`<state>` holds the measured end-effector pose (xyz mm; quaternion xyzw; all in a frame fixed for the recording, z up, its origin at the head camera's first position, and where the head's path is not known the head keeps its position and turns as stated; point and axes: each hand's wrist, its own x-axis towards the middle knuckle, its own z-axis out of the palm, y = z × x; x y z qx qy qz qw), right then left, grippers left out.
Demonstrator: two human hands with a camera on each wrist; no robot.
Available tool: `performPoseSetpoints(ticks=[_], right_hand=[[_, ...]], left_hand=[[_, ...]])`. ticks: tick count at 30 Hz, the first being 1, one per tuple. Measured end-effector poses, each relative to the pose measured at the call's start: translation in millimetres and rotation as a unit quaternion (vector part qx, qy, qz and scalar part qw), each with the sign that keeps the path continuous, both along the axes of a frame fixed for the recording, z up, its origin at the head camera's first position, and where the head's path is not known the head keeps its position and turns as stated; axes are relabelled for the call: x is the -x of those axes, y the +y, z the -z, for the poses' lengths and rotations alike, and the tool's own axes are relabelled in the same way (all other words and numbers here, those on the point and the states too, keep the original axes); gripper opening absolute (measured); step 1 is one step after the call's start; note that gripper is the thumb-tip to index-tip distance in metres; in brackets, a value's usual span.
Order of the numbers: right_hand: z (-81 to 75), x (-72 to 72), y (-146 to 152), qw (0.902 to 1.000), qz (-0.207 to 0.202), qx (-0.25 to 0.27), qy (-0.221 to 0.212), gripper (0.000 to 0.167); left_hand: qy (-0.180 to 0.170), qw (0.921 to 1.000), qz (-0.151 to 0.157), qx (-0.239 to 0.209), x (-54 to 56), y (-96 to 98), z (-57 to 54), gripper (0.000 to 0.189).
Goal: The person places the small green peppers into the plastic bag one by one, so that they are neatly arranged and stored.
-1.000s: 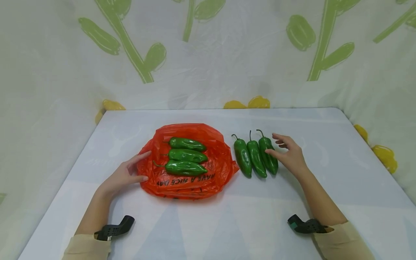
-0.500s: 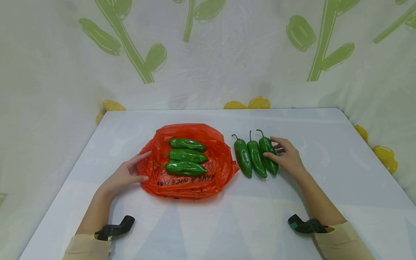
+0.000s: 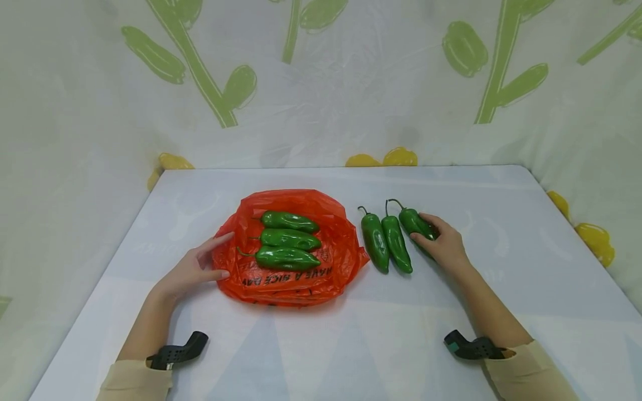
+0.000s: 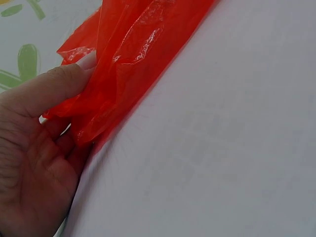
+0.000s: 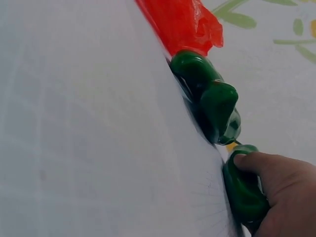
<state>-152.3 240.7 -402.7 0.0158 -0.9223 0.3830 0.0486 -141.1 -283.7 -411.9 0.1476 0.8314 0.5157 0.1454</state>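
My left hand (image 3: 188, 270) holds the left edge of a red plastic bag (image 3: 296, 292), thumb and fingers around it. In the left wrist view the thumb lies against the red plastic (image 4: 133, 54), which partly covers the other fingers. Three green chili peppers (image 3: 288, 258) lie across the open bag, stems to the left. Right of the bag, my right hand (image 3: 446, 242) grips a green chili pepper (image 3: 413, 220), its lower end hidden by the hand. The right wrist view shows the thumb pressed on this pepper (image 5: 244, 192), close to the table surface.
Two more green chili peppers (image 3: 375, 242) lie side by side between the bag and my right hand, stems pointing away. Everything rests on a white table (image 3: 321, 356), with a plant-patterned curtain (image 3: 371, 100) behind. Each wrist wears a black camera mount (image 3: 473, 346).
My right hand has closed on the rightmost pepper. That pepper has tilted, its lower end shifting right, away from the two beside it. The left hand and bag stay put.
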Motion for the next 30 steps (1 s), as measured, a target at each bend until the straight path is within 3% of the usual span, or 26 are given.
performPoseSetpoints(ticks=[13, 30], right_hand=[[-2.4, -0.3, -1, 0.9993, 0.013, 0.022, 0.029, 0.056], [-19.5, -7.4, -13, 0.9982, 0.002, 0.037, 0.047, 0.054]], left_hand=[[0.003, 1.0, 0.001, 0.007, -0.4, 0.1, -0.7, 0.076], [-0.002, 1.0, -0.001, 0.004, -0.6, 0.1, -0.9, 0.076]])
